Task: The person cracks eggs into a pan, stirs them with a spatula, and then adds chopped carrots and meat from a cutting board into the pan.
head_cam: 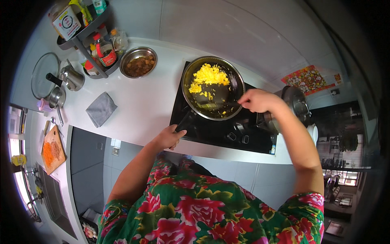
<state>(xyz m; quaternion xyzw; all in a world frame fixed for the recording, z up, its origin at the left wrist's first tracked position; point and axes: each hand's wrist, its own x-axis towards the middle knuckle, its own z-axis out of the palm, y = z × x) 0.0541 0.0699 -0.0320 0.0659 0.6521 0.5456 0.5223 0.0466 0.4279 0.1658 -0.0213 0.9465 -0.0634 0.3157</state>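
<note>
A frying pan (234,65) sits on the black cooktop (210,134), tilted slightly towards me. Scrambled egg (210,76) is heaped at its far side, with small bits scattered below. My left hand (169,137) is closed around the pan's black handle (186,120). Over the pan's right rim, my right hand (257,100) grips a dark spatula (213,105), whose blade is blurred inside the pan. Most of the spatula's handle is hidden or too blurred to make out.
A metal bowl of brown food (140,64) stands beside a tiered rack (82,39) of bottles. A folded grey cloth (101,109) lies left of the cooktop. A lidded pot (292,100) stands close to my right forearm. Shredded orange food covers a cutting board (58,138) near the sink (54,198).
</note>
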